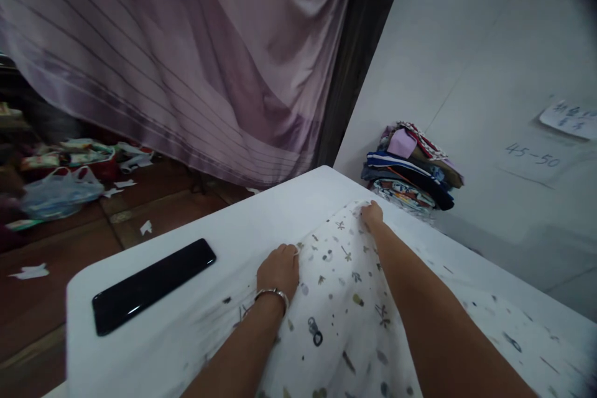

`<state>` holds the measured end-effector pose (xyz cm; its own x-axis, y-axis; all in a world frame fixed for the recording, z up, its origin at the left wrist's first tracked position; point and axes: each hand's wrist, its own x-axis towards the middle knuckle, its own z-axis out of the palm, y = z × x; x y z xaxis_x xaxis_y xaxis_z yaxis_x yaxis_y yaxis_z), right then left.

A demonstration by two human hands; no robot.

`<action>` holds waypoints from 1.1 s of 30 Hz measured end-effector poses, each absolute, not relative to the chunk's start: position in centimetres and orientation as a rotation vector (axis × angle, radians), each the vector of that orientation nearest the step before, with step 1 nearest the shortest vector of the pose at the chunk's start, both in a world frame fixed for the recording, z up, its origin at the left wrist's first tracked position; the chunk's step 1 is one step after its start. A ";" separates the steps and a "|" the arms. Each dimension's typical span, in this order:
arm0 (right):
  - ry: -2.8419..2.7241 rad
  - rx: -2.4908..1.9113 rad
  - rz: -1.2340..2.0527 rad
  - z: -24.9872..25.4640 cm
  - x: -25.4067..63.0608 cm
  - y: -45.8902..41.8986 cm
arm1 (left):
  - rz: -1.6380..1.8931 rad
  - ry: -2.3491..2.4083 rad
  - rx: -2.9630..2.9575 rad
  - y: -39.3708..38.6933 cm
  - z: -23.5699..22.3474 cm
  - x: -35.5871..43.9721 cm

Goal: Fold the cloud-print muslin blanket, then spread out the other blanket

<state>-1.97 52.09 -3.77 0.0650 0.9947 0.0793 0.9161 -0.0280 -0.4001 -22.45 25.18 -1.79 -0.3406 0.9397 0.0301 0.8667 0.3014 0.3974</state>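
Observation:
A white cloth printed with small plant-like and round motifs is spread over the white table, part of it raised into a fold between my arms. My left hand, with a bracelet at the wrist, is closed on the cloth's left edge; its fingertips are mostly hidden. Farther off, my right hand pinches the cloth near its far corner. More of the printed fabric lies flat to the right of my right forearm and partly under my left one.
A black phone lies on the white table at the left. Folded clothes are stacked by the white wall, which bears handwritten paper notes. A purple curtain hangs behind. Plastic bags and paper scraps lie on the tiled floor.

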 end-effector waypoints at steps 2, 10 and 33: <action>-1.952 -2.003 0.275 -3.7 -2.5 51.5 | 0.542 2.360 1.681 25.2 -1.8 -22.5; -2.165 -1.892 0.209 -2.8 -3.6 48.0 | 0.552 2.423 1.805 25.1 -2.1 -22.8; -2.035 -2.319 -0.027 -2.2 12.2 42.5 | 0.498 2.463 1.773 25.9 -1.4 -23.3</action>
